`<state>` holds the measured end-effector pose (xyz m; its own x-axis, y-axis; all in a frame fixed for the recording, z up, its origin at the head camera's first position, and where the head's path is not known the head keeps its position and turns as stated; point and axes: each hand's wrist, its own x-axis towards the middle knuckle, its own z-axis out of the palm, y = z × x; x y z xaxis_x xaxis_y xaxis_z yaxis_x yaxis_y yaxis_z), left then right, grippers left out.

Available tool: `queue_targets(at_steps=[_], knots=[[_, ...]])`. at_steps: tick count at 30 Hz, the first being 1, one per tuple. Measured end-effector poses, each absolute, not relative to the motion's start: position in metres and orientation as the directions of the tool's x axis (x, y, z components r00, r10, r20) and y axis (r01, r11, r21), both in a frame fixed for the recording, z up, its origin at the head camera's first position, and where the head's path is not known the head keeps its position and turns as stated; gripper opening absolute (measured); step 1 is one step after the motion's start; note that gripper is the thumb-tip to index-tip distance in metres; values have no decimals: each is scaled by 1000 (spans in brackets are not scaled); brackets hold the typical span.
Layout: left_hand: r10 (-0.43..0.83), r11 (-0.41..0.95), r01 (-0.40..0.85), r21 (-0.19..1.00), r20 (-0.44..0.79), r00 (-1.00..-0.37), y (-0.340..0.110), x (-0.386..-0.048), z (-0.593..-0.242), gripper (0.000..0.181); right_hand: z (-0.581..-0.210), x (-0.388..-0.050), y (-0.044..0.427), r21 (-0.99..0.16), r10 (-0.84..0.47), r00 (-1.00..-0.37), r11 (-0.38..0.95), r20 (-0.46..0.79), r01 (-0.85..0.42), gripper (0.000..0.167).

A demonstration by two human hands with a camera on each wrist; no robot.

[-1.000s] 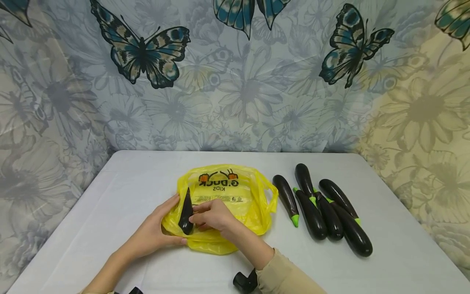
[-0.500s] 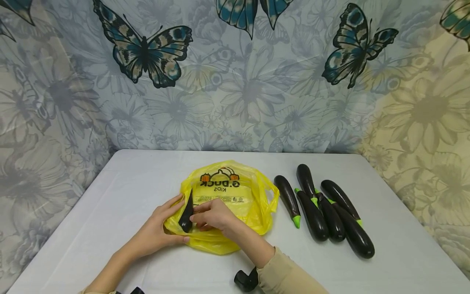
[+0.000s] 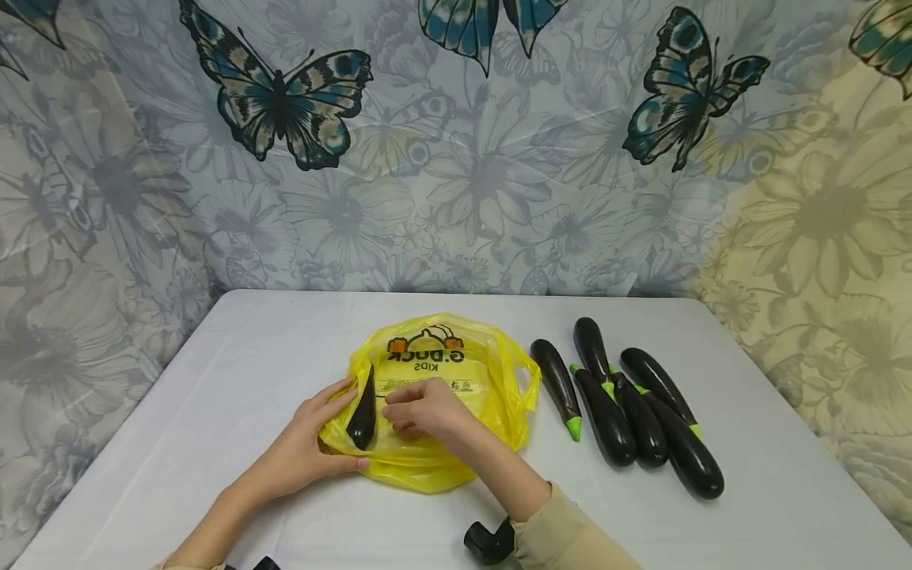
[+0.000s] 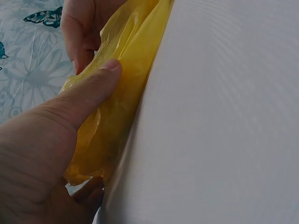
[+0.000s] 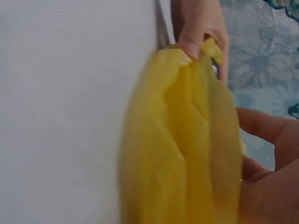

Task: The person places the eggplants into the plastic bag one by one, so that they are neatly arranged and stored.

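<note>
A yellow plastic bag [image 3: 492, 404] with "G.DUCK KIDS" print lies on the table, its mouth facing me. One dark eggplant [image 3: 364, 416] lies inside at the left, thick end toward me. My left hand [image 3: 308, 447] holds the bag's left side, thumb in front and fingers behind; in the left wrist view the thumb [image 4: 100, 84] lies across the yellow plastic. Over the bag's opening hovers my right hand [image 3: 431, 412], just right of the eggplant, fingers loosely bent and a small gap between them and it. In the right wrist view the bag [image 5: 173, 154] is blurred.
Several eggplants [image 3: 604, 416] with green stem ends lie in a loose group right of the bag, the nearest eggplant [image 3: 556, 388] close to its handle. A white cloth covers the table [image 3: 285, 340]. Behind hangs a butterfly-and-flower curtain [image 3: 484, 182].
My right hand has let go of the eggplant in the bag and drawn a little to the right. The left hand stays on the bag's side.
</note>
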<state>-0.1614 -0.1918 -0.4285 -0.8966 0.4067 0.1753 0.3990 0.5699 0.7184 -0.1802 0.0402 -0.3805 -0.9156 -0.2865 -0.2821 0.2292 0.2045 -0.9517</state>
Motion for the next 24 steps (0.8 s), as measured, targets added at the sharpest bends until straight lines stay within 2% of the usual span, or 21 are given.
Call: queue_targets(at_steps=[8, 17, 24], knots=[[403, 581, 395, 711, 171, -899, -195, -161, -429, 102, -361, -183, 62, -973, -295, -931, 140, -215, 181, 30], [394, 588, 391, 708, 172, -903, -195, -160, -428, 103, -345, -182, 98, -986, -291, -943, 83, -162, 144, 27], [401, 588, 397, 705, 173, -900, -193, -161, -429, 104, -338, -174, 134, -984, -249, -954, 96, -169, 150, 31]])
